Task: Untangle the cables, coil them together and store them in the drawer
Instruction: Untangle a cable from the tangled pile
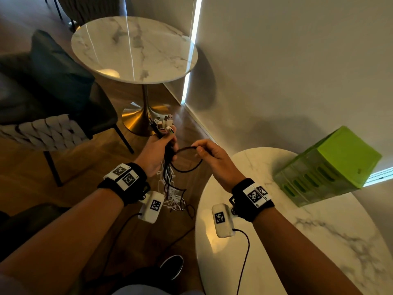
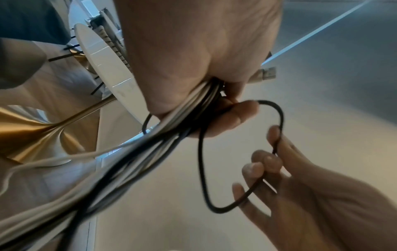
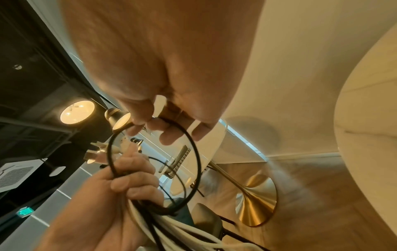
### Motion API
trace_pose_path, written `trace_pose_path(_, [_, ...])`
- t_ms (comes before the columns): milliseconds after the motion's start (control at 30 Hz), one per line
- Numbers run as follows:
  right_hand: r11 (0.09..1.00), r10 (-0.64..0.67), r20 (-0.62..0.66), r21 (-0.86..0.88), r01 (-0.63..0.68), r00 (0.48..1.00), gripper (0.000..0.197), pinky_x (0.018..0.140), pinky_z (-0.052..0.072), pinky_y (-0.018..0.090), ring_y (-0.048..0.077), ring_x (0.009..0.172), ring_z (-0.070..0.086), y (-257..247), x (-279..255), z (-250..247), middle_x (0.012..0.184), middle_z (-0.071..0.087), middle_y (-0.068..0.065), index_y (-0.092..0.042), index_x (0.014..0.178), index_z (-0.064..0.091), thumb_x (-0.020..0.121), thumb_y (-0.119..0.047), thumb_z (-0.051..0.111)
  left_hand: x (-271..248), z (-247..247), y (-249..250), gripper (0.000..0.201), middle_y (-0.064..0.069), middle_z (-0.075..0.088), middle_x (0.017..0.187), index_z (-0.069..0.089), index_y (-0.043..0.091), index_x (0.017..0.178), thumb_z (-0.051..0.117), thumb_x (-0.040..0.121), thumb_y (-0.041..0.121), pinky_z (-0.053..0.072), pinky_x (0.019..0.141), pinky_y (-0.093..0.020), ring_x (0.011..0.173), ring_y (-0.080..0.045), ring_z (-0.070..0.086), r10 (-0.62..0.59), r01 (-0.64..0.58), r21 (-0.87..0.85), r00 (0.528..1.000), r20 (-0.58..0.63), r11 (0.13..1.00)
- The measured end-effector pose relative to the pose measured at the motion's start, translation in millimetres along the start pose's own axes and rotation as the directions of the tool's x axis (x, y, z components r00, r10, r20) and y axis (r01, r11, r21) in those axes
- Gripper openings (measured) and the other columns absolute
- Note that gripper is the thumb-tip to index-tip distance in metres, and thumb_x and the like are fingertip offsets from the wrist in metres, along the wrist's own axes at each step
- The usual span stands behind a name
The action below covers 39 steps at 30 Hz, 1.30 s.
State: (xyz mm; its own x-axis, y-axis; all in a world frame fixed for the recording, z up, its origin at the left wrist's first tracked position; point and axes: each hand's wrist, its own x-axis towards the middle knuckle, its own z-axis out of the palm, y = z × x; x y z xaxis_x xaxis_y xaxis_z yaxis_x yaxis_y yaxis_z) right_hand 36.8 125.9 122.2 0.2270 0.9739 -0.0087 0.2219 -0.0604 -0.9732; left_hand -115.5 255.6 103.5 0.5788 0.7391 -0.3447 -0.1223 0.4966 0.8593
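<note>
My left hand (image 1: 158, 150) grips a bundle of black and white cables (image 1: 168, 167) upright in the air, with the plug ends (image 1: 164, 122) sticking out above the fist. The loose lengths hang down in a tangle (image 1: 175, 199) above the floor. My right hand (image 1: 209, 154) pinches a loop of black cable (image 1: 187, 159) that runs out from the bundle. The same black loop (image 2: 240, 152) shows in the left wrist view, held by my right hand's fingers (image 2: 272, 135), and the loop (image 3: 154, 163) also hangs beside my left fist (image 3: 133, 180) in the right wrist view.
A green plastic drawer unit (image 1: 327, 167) stands on the round marble table (image 1: 297, 241) at my right, against the wall. Another round marble table (image 1: 134, 47) on a gold pedestal stands ahead. A woven chair (image 1: 44, 133) and dark cushion sit to the left.
</note>
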Motion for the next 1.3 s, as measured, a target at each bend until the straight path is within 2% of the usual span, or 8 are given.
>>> trace_pose_path(200, [0.919,0.239,0.431,-0.390,-0.059,0.870,0.019,0.100,0.050,0.044,0.016,0.100,0.065,37,-25,-14,0.100,0.070,-0.002,-0.019,0.096,0.069,0.098,-0.014,0.050,14,-10,7,0.021,0.007,0.039,0.054,0.058,0.018,0.088,0.051,0.105,0.027,0.034,0.044,-0.023,0.041,-0.008,0.036,0.055,-0.057,0.019,0.994,0.094,0.998])
trace_pose_path(367, [0.937,0.055,0.032,-0.346,-0.041,0.998,0.047,0.092,0.054,0.029,0.006,0.107,0.061,40,-5,-2,0.133,0.055,0.008,-0.009,0.140,0.046,0.097,-0.008,0.062,5,-2,4,0.032,0.005,0.032,0.045,0.053,0.011,0.077,0.058,0.096,0.036,0.024,0.037,-0.020,0.032,-0.007,0.029,-0.162,0.130,0.108,0.910,0.383,0.986])
trace_pose_path(500, [0.979,0.027,-0.028,-0.200,-0.032,0.999,0.038,0.091,0.055,0.028,0.006,0.106,0.064,14,20,4,0.121,0.064,-0.002,-0.022,0.133,0.051,0.097,-0.019,0.065,2,-1,-3,0.035,0.005,0.035,0.047,0.056,0.013,0.078,0.062,0.094,0.043,0.027,0.038,-0.020,0.033,-0.007,0.032,-0.254,0.177,0.206,0.858,0.447,0.962])
trace_pose_path(633, [0.931,-0.060,-0.077,-0.364,0.028,0.995,0.016,0.077,0.048,0.023,0.008,0.086,0.062,12,21,-3,0.096,0.069,-0.004,-0.015,0.111,0.069,0.101,-0.022,0.060,-5,2,3,0.034,0.003,0.044,0.054,0.055,0.012,0.082,0.053,0.100,0.041,0.037,0.043,-0.019,0.042,-0.009,0.041,-0.200,0.131,0.212,0.916,0.347,0.968])
trace_pose_path(767, [0.983,-0.043,-0.130,-0.185,0.019,0.991,0.012,0.075,0.048,0.025,0.008,0.079,0.057,9,9,-16,0.094,0.065,0.000,-0.016,0.105,0.070,0.101,-0.022,0.060,1,3,7,0.034,-0.003,0.060,0.065,0.055,0.010,0.087,0.050,0.103,0.040,0.052,0.054,-0.025,0.056,-0.016,0.059,-0.021,0.008,0.121,0.994,0.107,0.993])
trace_pose_path(933, [0.982,0.123,0.225,-0.169,-0.085,0.967,0.022,0.076,0.045,0.024,0.006,0.077,0.055,17,-20,-28,0.083,0.063,-0.007,-0.018,0.083,0.072,0.093,-0.024,0.053,12,-3,9,0.032,-0.008,0.071,0.073,0.057,0.009,0.091,0.049,0.103,0.038,0.060,0.063,-0.029,0.069,-0.022,0.073,0.063,-0.064,0.065,0.998,0.027,0.996])
trace_pose_path(1100, [0.868,0.426,0.509,-0.463,-0.179,0.748,0.035,0.094,0.046,0.022,0.002,0.101,0.060,50,-32,-22,0.112,0.066,-0.008,-0.019,0.114,0.075,0.084,-0.026,0.057,10,3,7,0.038,-0.007,0.071,0.071,0.058,0.010,0.089,0.053,0.091,0.048,0.060,0.066,-0.033,0.069,-0.023,0.072,0.079,-0.093,0.103,0.988,0.131,0.990])
trace_pose_path(1300, [0.864,0.076,0.083,-0.503,-0.024,0.994,0.051,0.107,0.046,0.043,0.011,0.123,0.052,41,-10,-26,0.140,0.054,0.001,-0.015,0.143,0.047,0.095,-0.006,0.061,-4,5,6,0.051,-0.004,0.062,0.063,0.063,0.014,0.087,0.055,0.087,0.064,0.048,0.057,-0.030,0.051,-0.016,0.056,-0.155,0.017,0.307,0.889,0.431,0.951])
